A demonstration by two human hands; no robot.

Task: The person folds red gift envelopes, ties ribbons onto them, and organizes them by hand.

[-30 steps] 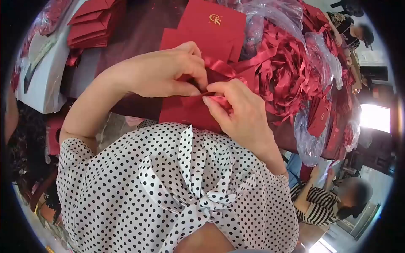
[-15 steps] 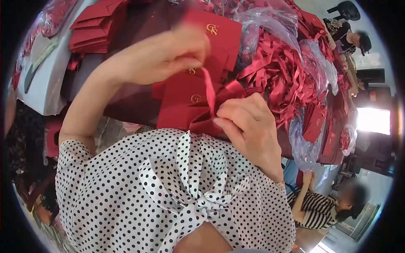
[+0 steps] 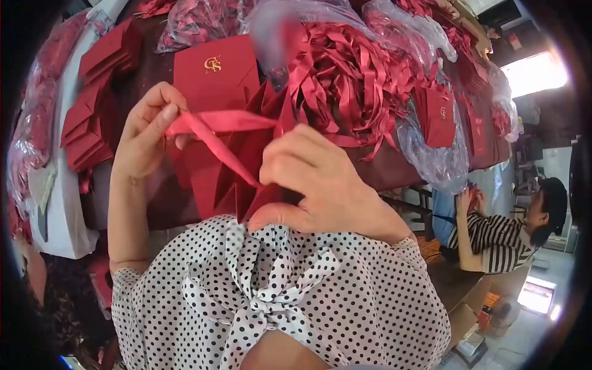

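Observation:
Pinched between the thumb and fingers of my left hand (image 3: 148, 126) is a red satin ribbon (image 3: 217, 147). Two strands of it cross and stretch rightward toward a red paper bag (image 3: 229, 196) with folded sides. My right hand (image 3: 317, 182) is closed around the bag's right edge, close to my dotted blouse; its fingertips are partly hidden. Behind the bag lie flat red paper bags, one with a gold monogram (image 3: 213, 64). A heap of loose red ribbons (image 3: 351, 86) lies just beyond my right hand.
Stacks of red bags (image 3: 92, 123) stand at the left beside a white box (image 3: 68, 209). Clear plastic bags (image 3: 435, 151) and more red bags (image 3: 435, 114) line the table at the right. A person in a striped shirt (image 3: 493, 243) sits at the right, hands on something red.
My left hand has moved left and down, drawing the ribbon out to the left. My right hand has shifted left with the bag, which now shows its folded sides. The view has turned.

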